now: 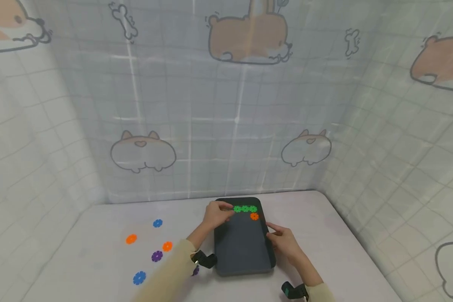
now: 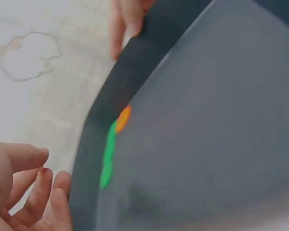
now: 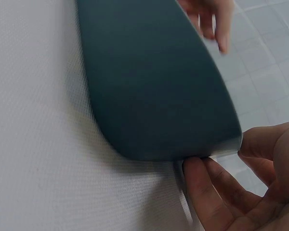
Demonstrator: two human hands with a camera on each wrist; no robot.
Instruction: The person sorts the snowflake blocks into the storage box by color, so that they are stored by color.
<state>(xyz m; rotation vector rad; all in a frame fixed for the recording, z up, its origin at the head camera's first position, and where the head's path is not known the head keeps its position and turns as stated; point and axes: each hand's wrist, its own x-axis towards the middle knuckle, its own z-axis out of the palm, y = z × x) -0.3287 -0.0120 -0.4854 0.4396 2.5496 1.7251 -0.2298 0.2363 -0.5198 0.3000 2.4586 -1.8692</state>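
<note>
While the right hand [image 1: 285, 243] pinches the right-hand wall of the dark tray [image 1: 243, 251], the left hand [image 1: 215, 214] reaches over the tray's far left part, its fingers loosely bent and nothing visible between them. The tray rests on the white table [image 1: 105, 256], between the two forearms, and most of its floor lies to the left of the right hand's grip. Three green discs [image 1: 245, 209] sit in a row at the tray's far end, with an orange disc [image 1: 254, 216] just on the near side of the rightmost one. The left fingertips are right by the leftmost green disc — whether they touch it, I cannot tell.

The backdrop [image 1: 219, 105] carries printed cartoon dogs and bones over a grid.

A purple disc [image 1: 195, 271] is partly hidden by the left wrist's camera [image 1: 204, 259]. Both wrist views cut the tray off — the left one shows the green discs nearly edge-on, merged into one strip, with a pale blur in the lower right corner.
</note>
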